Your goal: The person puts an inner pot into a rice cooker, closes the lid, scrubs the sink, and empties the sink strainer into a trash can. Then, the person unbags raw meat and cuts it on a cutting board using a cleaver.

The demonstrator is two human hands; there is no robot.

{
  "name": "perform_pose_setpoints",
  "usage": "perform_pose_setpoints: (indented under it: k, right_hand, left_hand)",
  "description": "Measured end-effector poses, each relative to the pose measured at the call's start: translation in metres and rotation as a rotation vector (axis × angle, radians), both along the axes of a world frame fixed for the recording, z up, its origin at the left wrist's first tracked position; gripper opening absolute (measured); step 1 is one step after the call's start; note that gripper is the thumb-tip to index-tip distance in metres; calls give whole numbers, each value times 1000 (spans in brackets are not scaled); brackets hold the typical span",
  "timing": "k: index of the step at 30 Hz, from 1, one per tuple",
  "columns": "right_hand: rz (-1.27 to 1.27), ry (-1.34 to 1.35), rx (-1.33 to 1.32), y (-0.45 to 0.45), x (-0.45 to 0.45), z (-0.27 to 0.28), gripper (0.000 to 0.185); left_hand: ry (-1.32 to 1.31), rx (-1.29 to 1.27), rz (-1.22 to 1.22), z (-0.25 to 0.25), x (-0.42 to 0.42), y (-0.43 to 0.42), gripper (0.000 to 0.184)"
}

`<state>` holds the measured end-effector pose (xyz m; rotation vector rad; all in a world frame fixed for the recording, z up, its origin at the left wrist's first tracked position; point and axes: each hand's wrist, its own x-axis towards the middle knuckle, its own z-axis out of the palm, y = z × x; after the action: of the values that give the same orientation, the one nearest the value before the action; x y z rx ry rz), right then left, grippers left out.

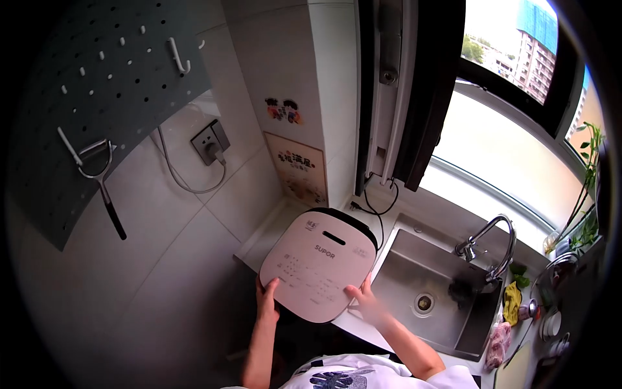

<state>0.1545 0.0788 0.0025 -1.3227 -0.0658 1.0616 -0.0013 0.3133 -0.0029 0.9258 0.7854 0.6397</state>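
Observation:
A flat, pale pink electric griddle (311,275) with rounded corners, a black rear edge and "SUPOR" on its lid is between my two hands. My left hand (267,300) grips its near left edge, thumb on top and fingers underneath. On the near right edge, my right hand (364,299) holds it the same way. The griddle is over the counter corner left of the sink; whether its underside touches the counter is hidden. A black power cord (381,223) with a plug lies behind it by the window sill.
To the right is a steel sink (421,259) with a curved faucet (508,240). A yellow cloth (512,303) and a pink bag (498,343) lie beyond it. A peeler (107,188) hangs from the pegboard (97,97) at left, near a wall socket (210,142).

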Motion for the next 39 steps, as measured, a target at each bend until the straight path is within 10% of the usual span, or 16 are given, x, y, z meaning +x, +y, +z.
perform_pose_setpoints:
  k: [14, 17, 19, 24, 30, 39]
  right_hand:
    - [1, -98, 105, 83, -6, 3, 127]
    - [107, -153, 64, 74, 1, -1, 132]
    - [168, -181, 35, 59, 3, -2, 122]
    - [156, -46, 84, -4, 12, -47, 55]
    - [-178, -136, 49, -178, -11, -33, 45]
    - [-847, -355, -499, -518, -109, -34, 30]
  left_hand:
    - [122, -24, 91, 4, 1, 82, 75]
    - [173, 164, 268, 21, 14, 57, 65]
    - [303, 1015, 410, 41, 22, 26, 55]
    - [157, 1092, -35, 82, 61, -105, 40]
    - [-121, 672, -894, 51, 103, -278, 24]
    - [-223, 818, -1372, 53, 116, -491, 19]
